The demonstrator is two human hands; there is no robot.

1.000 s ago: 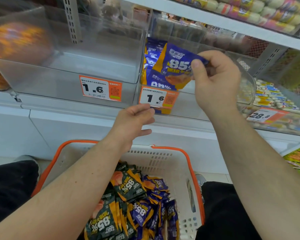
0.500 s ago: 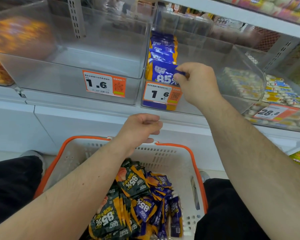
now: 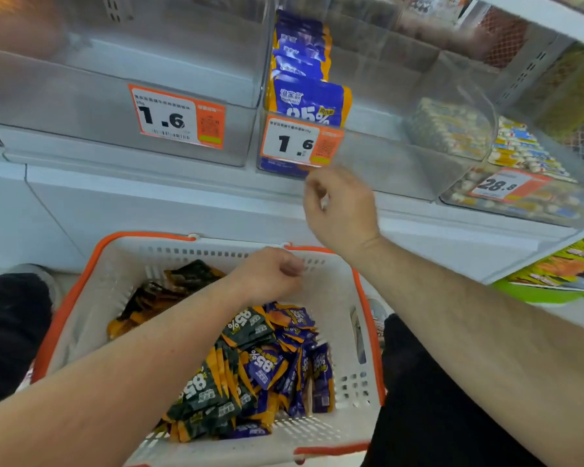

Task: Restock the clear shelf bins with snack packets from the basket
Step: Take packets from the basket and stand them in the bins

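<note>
A white basket with an orange rim [image 3: 81, 284] sits between my knees, holding several purple packets [image 3: 277, 369] and dark green packets [image 3: 209, 396]. On the shelf, a clear bin [image 3: 385, 156] holds a row of purple packets [image 3: 309, 99] standing behind a 1.6 price tag. The clear bin to its left [image 3: 81, 106] has nothing in it. My right hand [image 3: 341, 210] hangs below that bin's front, fingers loosely curled, holding nothing. My left hand [image 3: 270, 278] hovers over the basket's far rim, fingers loosely curled, holding nothing.
A bin with small wrapped snacks [image 3: 452, 129] and a 28.8 tag [image 3: 499, 185] stands to the right. A white shelf ledge [image 3: 149, 197] runs under the bins. Green-yellow packaging [image 3: 560, 271] lies at the right edge.
My right hand let go of the purple packet in the bin and dropped toward the basket. My left hand lowered to the basket's far rim.
</note>
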